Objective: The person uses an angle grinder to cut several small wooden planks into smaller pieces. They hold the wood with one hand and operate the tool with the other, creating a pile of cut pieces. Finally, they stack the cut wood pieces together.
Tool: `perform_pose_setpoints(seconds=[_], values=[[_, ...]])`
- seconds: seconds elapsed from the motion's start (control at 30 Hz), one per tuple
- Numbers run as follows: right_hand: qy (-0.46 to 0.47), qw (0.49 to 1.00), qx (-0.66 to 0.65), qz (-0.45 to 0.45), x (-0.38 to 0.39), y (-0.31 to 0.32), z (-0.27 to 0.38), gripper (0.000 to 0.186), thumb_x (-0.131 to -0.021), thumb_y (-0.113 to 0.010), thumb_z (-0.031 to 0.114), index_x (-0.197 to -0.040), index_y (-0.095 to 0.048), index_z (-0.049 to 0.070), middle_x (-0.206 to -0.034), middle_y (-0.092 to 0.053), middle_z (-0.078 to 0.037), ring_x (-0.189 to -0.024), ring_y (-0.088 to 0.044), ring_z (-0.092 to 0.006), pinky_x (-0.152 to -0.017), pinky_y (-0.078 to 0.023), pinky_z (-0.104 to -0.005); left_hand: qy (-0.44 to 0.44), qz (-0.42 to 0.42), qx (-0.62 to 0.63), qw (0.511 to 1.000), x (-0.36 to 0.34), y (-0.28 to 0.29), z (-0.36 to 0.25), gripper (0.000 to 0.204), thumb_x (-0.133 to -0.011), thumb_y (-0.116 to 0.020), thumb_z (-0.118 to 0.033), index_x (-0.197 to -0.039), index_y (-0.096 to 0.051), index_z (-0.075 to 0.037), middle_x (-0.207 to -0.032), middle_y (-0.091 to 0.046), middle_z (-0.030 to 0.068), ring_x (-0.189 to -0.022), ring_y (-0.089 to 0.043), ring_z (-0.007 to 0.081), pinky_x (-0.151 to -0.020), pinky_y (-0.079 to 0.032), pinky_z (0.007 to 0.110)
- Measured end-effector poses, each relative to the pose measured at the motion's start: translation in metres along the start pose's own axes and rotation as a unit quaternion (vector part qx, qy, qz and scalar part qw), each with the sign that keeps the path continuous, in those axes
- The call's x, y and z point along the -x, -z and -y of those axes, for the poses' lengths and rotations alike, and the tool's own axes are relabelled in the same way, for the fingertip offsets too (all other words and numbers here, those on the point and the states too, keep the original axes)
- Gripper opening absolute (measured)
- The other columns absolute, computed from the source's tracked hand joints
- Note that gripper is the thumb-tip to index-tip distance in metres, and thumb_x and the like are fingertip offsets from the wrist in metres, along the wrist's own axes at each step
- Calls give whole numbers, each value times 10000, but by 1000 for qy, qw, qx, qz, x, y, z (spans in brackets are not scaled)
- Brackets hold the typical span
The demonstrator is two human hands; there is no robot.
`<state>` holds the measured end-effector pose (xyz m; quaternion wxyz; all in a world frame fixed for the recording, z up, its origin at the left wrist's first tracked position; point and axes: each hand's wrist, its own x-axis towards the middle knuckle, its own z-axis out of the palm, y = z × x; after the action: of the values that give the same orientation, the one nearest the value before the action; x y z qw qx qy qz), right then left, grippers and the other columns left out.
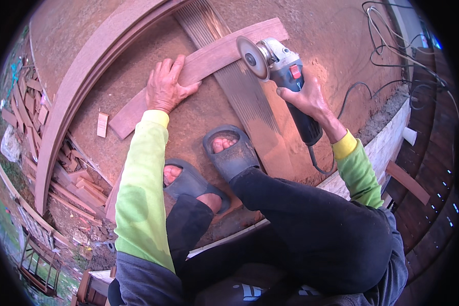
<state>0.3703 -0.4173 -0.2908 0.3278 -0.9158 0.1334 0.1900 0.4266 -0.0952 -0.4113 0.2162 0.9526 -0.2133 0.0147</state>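
Observation:
My left hand (167, 85) lies across a flat reddish wooden board (214, 55), with its fingers over the far edge and the thumb along the near edge. The board slants up to the right and rests across a grooved plank (243, 97). My right hand (311, 100) is closed around the dark body of an angle grinder (285, 69), thumb near its red switch. The grinder's round disc (252, 58) stands over the right part of the board; whether it touches or spins I cannot tell. A cord runs from the grinder's rear end.
Long curved wooden pieces (79, 81) arch around the left. A small wood block (102, 125) lies near the board's lower end. My sandalled feet (234, 153) are close to the grooved plank. Wood offcuts (30, 104) lie at far left, tangled cables (387, 46) at far right.

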Motion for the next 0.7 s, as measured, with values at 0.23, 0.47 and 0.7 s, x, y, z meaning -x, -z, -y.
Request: perform_pose_setpoints(seconds=[0.23,0.47,0.7], values=[[0,1000,12,-2,0,-1,-2,662,-663,-751,334,-1105,-552,-116,-911,-661,-206,-820,-671,-263,-744,-556,-374,-5,-7,-7,1000,0,0,-1,727,-631,-808,-411,-1242,-558,-107,-989,-554,94,-943,-557,283,-815,-488,405],[10,1000,18,-3,-2,-4,-6,679,-666,-749,349,-1096,-543,-135,-906,-656,-215,-806,-671,-271,-726,-565,-372,-6,-24,-14,1000,1,-4,2,752,-583,-822,-466,-1211,-552,-154,-961,-532,59,-935,-549,254,-801,-479,397],[18,1000,9,-3,0,-4,-5,679,-673,-747,356,-1096,-542,-135,-898,-649,-214,-802,-667,-270,-721,-565,-374,-3,-21,-11,1000,1,-4,2,748,-590,-821,-477,-1210,-552,-156,-970,-537,54,-943,-548,247,-803,-477,397]])
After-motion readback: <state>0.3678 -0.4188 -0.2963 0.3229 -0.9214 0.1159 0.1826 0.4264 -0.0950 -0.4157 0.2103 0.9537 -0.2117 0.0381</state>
